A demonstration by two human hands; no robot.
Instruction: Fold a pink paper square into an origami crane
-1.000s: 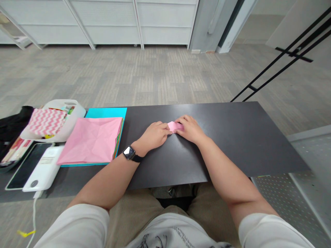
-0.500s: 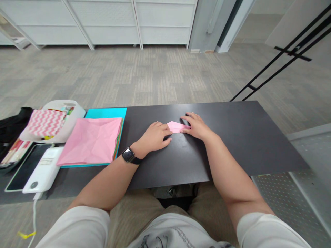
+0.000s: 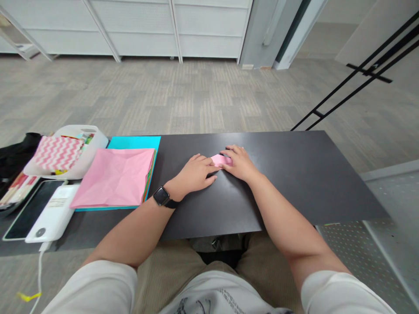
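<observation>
Head view.
- Small folded pink paper [image 3: 221, 159] lies flat on the dark tabletop [image 3: 294, 174], near the middle, a little toward the far edge. Only a narrow strip of it shows between the two hands.
- Left hand [image 3: 194, 172]: palm down, fingers [image 3: 209, 165] extended and close together, tips resting on the paper's left end. Not curled round it. Watch [image 3: 161, 196] on that wrist.
- Right hand [image 3: 238, 163]: palm down over the paper's right part, fingers laid flat on top and slightly spread. Thumb side hidden, so cannot tell if anything is pinched underneath.
- Reads as pressing a crease into the paper.

Doing it well, as I judge it:
- Let the left fingertips pin the piece so it cannot slide on the smooth tabletop.
- Check that the edges line up before bearing down; a crease set crooked is hard to undo in thin paper.
- Run the right fingertip or nail along the fold from one end to the other, firm and even.
- Keep the piece flat against the tabletop, not lifted.

Well to the left: a stack of coloured sheets [image 3: 114, 176], pink on top, then a white basket [image 3: 98, 141], a phone [image 3: 28, 211] and a white power bank [image 3: 52, 216]. All well apart from the hands.
</observation>
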